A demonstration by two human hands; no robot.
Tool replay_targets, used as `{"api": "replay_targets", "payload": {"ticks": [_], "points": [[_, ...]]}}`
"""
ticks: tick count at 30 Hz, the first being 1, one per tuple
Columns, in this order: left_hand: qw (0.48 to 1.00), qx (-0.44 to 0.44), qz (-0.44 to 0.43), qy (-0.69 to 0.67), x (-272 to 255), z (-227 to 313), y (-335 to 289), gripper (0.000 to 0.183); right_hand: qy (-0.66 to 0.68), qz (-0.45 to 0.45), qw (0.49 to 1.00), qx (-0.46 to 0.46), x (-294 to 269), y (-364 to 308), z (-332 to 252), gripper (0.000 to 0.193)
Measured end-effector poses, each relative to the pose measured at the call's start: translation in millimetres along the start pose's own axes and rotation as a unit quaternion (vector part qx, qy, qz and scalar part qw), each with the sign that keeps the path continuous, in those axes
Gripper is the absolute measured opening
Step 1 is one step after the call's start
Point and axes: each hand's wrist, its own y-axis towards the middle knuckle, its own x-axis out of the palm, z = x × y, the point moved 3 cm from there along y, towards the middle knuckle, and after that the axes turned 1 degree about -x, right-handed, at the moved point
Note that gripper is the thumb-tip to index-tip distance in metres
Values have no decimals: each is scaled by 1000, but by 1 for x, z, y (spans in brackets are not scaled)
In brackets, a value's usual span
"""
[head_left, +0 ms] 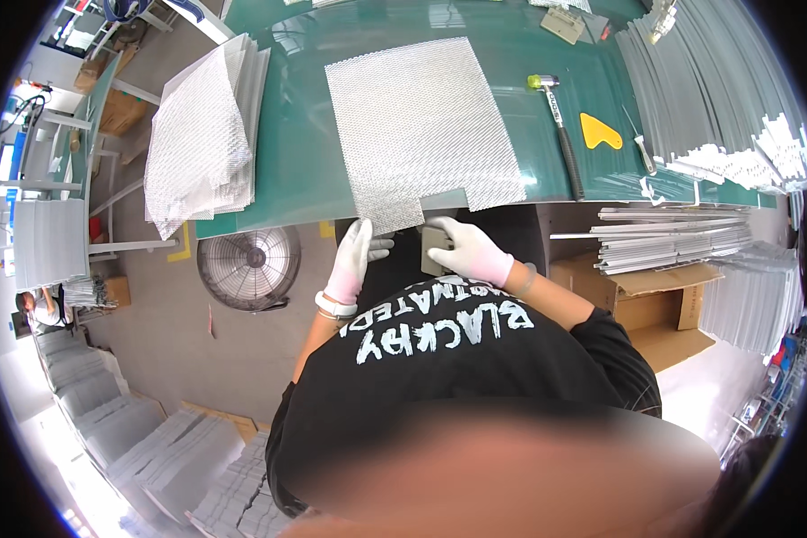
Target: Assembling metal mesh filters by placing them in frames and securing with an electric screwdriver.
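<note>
While the silver expanded-metal mesh sheet point(421, 125) lies flat on the green surface point(300, 152), its notched near edge meets both grips. Left hand point(354, 255) pinches the mesh tab; right hand point(471, 251) clasps a small grey block point(433, 247). Judgement: early stage, fitting unfinished.

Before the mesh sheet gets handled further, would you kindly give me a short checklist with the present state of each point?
1. Left hand gloved, at near edge of mesh sheet: ok.
2. Right hand gripping small grey block: ok.
3. Sheet lying flat on green table: ok.
4. Mallet and yellow scraper apart from the sheet: ok.
5. Block engaged with sheet edge: cannot tell.
</note>
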Motion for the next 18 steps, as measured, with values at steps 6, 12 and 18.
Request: {"api": "replay_targets", "payload": {"ticks": [6,12,18], "points": [[980,-50,-46,-187,45,-36,-10,67,513,-17,832,209,18,-33,51,35],[978,140,-82,-133,63,-34,16,33,595,-12,782,182,19,-17,51,37],[986,150,-17,-64,63,-31,11,31,524,9,831,188,11,-10,47,32]]}}
